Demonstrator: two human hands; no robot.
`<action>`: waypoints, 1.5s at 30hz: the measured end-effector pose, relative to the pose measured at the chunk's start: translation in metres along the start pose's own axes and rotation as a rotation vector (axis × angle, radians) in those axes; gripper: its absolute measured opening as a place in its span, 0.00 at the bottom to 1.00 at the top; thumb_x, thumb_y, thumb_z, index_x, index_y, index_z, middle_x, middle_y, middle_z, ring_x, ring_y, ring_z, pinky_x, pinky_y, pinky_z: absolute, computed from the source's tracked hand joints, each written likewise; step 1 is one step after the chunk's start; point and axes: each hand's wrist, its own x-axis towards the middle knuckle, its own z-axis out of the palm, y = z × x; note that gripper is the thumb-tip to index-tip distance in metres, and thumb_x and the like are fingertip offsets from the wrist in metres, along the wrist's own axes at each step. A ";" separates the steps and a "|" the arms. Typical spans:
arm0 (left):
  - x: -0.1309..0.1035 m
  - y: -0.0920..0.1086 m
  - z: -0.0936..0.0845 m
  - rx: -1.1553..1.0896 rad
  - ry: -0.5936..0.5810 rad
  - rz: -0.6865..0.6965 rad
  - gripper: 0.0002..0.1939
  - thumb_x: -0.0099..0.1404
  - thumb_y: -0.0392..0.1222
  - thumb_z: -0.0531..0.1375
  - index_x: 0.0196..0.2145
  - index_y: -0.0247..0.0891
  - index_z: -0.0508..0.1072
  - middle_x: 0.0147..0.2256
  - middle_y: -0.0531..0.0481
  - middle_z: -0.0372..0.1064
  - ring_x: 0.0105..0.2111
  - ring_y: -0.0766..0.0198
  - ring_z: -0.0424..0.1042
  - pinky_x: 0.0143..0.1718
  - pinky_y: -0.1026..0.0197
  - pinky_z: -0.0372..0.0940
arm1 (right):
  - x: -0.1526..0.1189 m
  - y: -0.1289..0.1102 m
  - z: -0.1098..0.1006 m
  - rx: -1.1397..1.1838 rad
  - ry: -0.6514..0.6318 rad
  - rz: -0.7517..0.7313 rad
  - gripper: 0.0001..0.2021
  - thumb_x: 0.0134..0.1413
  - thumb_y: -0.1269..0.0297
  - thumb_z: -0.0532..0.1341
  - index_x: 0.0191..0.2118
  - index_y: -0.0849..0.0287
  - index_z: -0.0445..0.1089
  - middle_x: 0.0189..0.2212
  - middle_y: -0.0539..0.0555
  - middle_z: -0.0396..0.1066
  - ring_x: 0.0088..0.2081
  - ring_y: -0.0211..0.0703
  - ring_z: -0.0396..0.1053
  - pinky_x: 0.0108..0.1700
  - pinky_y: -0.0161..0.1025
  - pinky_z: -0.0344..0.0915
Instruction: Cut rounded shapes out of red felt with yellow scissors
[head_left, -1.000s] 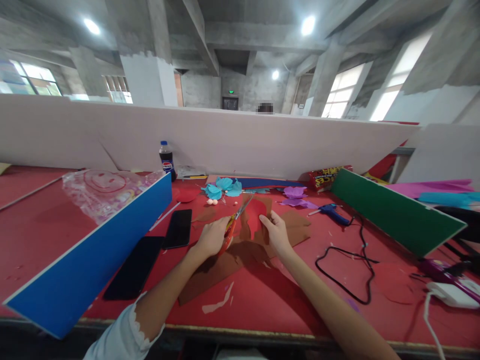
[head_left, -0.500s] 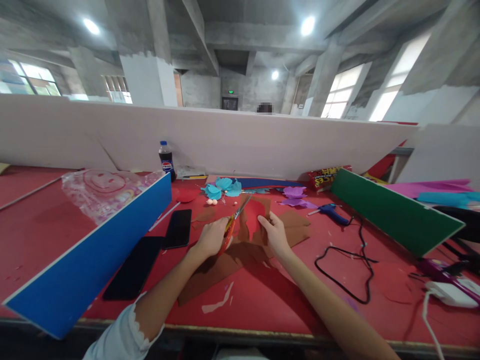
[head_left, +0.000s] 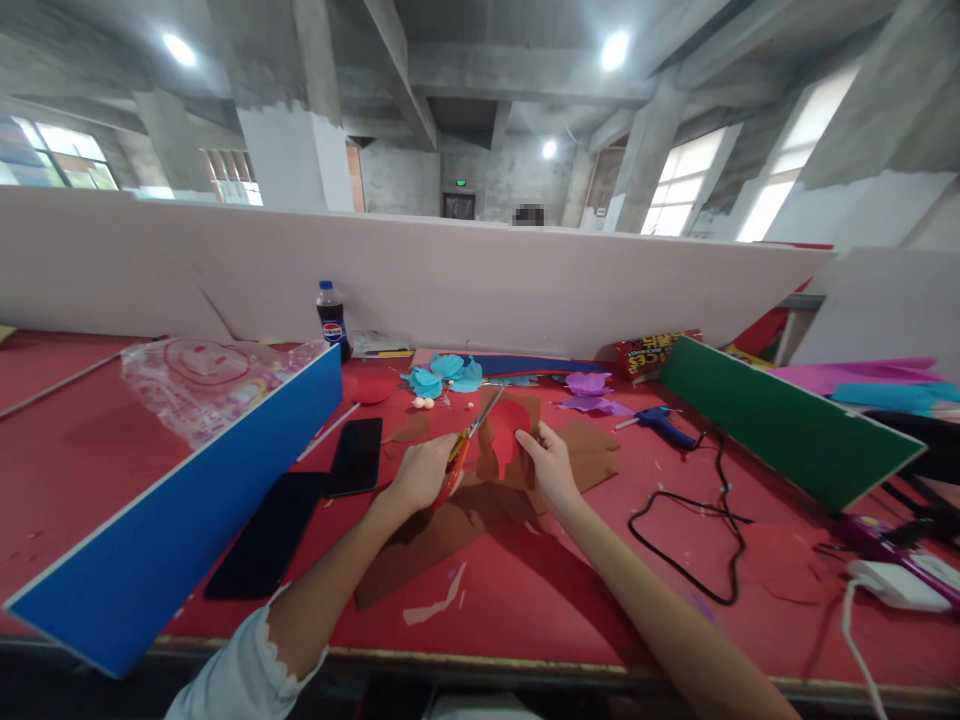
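My left hand [head_left: 424, 470] is closed around the orange handles of a pair of scissors [head_left: 474, 428], whose blades point up and to the right. A red paper piece [head_left: 507, 432] lies against brown paper [head_left: 530, 408] just right of the blades. My right hand [head_left: 551, 465] pinches the edge of these papers between thumb and fingers. More brown sheets [head_left: 420, 550] spread on the red table below and beside both hands. How far the blades are apart is hard to tell.
A blue board [head_left: 187, 510] and two dark phones [head_left: 357, 457] stand or lie left. Behind are turquoise paper petals [head_left: 442, 375], purple petals [head_left: 589, 392] and a cola bottle [head_left: 331, 322]. Right are a blue glue gun [head_left: 666, 428], its black cord and a green board [head_left: 780, 420].
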 end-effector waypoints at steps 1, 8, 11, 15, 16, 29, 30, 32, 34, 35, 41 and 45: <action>0.000 0.000 -0.001 0.000 -0.009 -0.007 0.14 0.55 0.38 0.52 0.41 0.41 0.63 0.39 0.48 0.68 0.42 0.58 0.66 0.38 0.63 0.57 | 0.000 0.000 0.000 0.004 -0.003 0.000 0.11 0.43 0.57 0.58 0.31 0.59 0.65 0.25 0.49 0.66 0.25 0.36 0.60 0.26 0.33 0.58; 0.002 -0.003 -0.006 0.068 -0.038 -0.027 0.17 0.58 0.38 0.51 0.46 0.43 0.61 0.43 0.47 0.66 0.43 0.57 0.65 0.38 0.61 0.57 | 0.004 0.003 -0.003 -0.005 -0.014 -0.006 0.11 0.42 0.58 0.59 0.31 0.58 0.65 0.26 0.49 0.67 0.26 0.37 0.62 0.27 0.33 0.58; 0.003 -0.005 -0.003 0.092 -0.047 -0.032 0.21 0.58 0.38 0.50 0.51 0.44 0.56 0.46 0.46 0.64 0.45 0.57 0.64 0.38 0.60 0.58 | 0.004 0.004 -0.004 -0.047 -0.018 -0.027 0.11 0.43 0.58 0.59 0.32 0.58 0.66 0.27 0.49 0.68 0.27 0.38 0.62 0.29 0.34 0.58; 0.003 -0.006 0.000 0.093 -0.038 -0.004 0.23 0.58 0.38 0.50 0.52 0.44 0.54 0.48 0.46 0.62 0.45 0.56 0.64 0.38 0.59 0.58 | 0.003 0.002 -0.004 -0.074 -0.033 -0.035 0.11 0.43 0.57 0.58 0.32 0.58 0.66 0.29 0.50 0.69 0.29 0.40 0.63 0.30 0.35 0.59; 0.003 -0.005 0.000 0.091 -0.037 0.005 0.22 0.58 0.38 0.50 0.52 0.44 0.55 0.48 0.46 0.62 0.44 0.56 0.64 0.38 0.60 0.58 | 0.003 0.001 -0.003 -0.067 -0.046 -0.036 0.11 0.43 0.57 0.58 0.32 0.58 0.66 0.29 0.50 0.69 0.30 0.40 0.63 0.31 0.35 0.59; 0.003 -0.009 0.002 0.077 0.015 0.047 0.23 0.56 0.40 0.52 0.50 0.44 0.55 0.46 0.47 0.64 0.44 0.56 0.65 0.37 0.60 0.58 | 0.002 -0.001 -0.002 -0.050 -0.069 -0.014 0.11 0.43 0.58 0.58 0.33 0.58 0.66 0.28 0.51 0.69 0.29 0.40 0.63 0.29 0.35 0.59; 0.003 -0.010 0.002 0.075 0.021 0.046 0.23 0.56 0.40 0.52 0.50 0.44 0.55 0.46 0.48 0.64 0.43 0.55 0.65 0.36 0.60 0.58 | 0.002 -0.002 -0.002 -0.045 -0.072 -0.013 0.11 0.43 0.58 0.58 0.33 0.58 0.66 0.28 0.51 0.69 0.29 0.40 0.63 0.29 0.35 0.60; 0.004 -0.010 0.002 0.075 0.023 0.038 0.23 0.56 0.41 0.52 0.50 0.44 0.55 0.45 0.48 0.64 0.43 0.56 0.65 0.36 0.60 0.58 | 0.002 -0.003 -0.002 -0.040 -0.085 -0.019 0.11 0.44 0.57 0.58 0.33 0.58 0.66 0.28 0.51 0.69 0.29 0.40 0.63 0.29 0.35 0.60; 0.004 -0.010 0.001 0.078 0.014 0.029 0.23 0.56 0.41 0.52 0.50 0.44 0.56 0.44 0.48 0.65 0.43 0.56 0.65 0.36 0.61 0.58 | 0.002 -0.002 -0.002 -0.053 -0.086 -0.024 0.12 0.43 0.57 0.58 0.33 0.59 0.66 0.27 0.50 0.68 0.28 0.39 0.63 0.28 0.34 0.59; 0.004 -0.010 0.001 0.078 0.012 0.029 0.22 0.56 0.41 0.53 0.49 0.45 0.56 0.44 0.48 0.66 0.42 0.56 0.66 0.35 0.61 0.58 | 0.003 -0.001 -0.003 -0.066 -0.082 -0.023 0.12 0.43 0.57 0.58 0.32 0.59 0.66 0.27 0.50 0.68 0.27 0.38 0.62 0.27 0.33 0.58; 0.004 -0.011 -0.001 0.111 0.003 0.016 0.15 0.56 0.42 0.52 0.43 0.44 0.62 0.37 0.49 0.69 0.38 0.57 0.68 0.32 0.62 0.57 | 0.006 0.004 -0.008 -0.107 -0.086 -0.019 0.11 0.44 0.57 0.58 0.31 0.60 0.65 0.25 0.48 0.67 0.25 0.36 0.62 0.26 0.32 0.57; 0.006 -0.015 -0.006 0.131 -0.022 0.043 0.14 0.55 0.40 0.52 0.41 0.44 0.64 0.37 0.49 0.70 0.37 0.57 0.68 0.33 0.62 0.57 | 0.008 0.004 -0.011 -0.104 -0.135 -0.048 0.11 0.44 0.58 0.57 0.33 0.59 0.66 0.30 0.50 0.69 0.31 0.40 0.65 0.33 0.35 0.61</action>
